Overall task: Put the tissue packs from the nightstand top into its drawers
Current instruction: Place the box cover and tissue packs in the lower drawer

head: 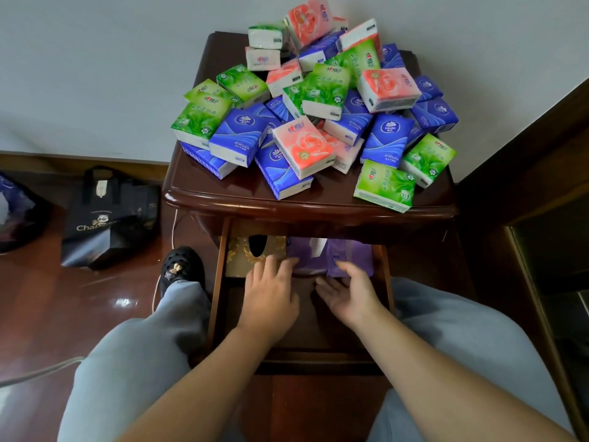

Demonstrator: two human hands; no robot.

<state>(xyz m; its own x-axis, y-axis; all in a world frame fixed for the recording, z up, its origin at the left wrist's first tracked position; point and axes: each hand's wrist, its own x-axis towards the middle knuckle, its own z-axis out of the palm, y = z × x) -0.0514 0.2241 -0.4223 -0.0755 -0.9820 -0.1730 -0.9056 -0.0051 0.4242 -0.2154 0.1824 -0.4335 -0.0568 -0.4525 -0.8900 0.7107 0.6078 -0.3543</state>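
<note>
Several tissue packs (302, 145) in green, blue and pink wrappers lie heaped on the dark wooden nightstand top (223, 199). Below it the top drawer (216, 282) is pulled out. Inside, at the back, sit a gold tissue box (239, 256) on the left and purple tissue packs (347, 253) beside it. My left hand (271, 291) rests palm down in the drawer, fingertips at the gold box and the purple packs. My right hand (350, 295) lies open, fingers against the purple packs. Neither hand clasps anything.
A black shopping bag (108, 218) and a dark bag (16, 212) stand on the glossy wooden floor at left. A white cable (173, 231) runs down beside the nightstand. My knees in grey trousers flank the drawer; a dark cabinet (541, 218) stands at right.
</note>
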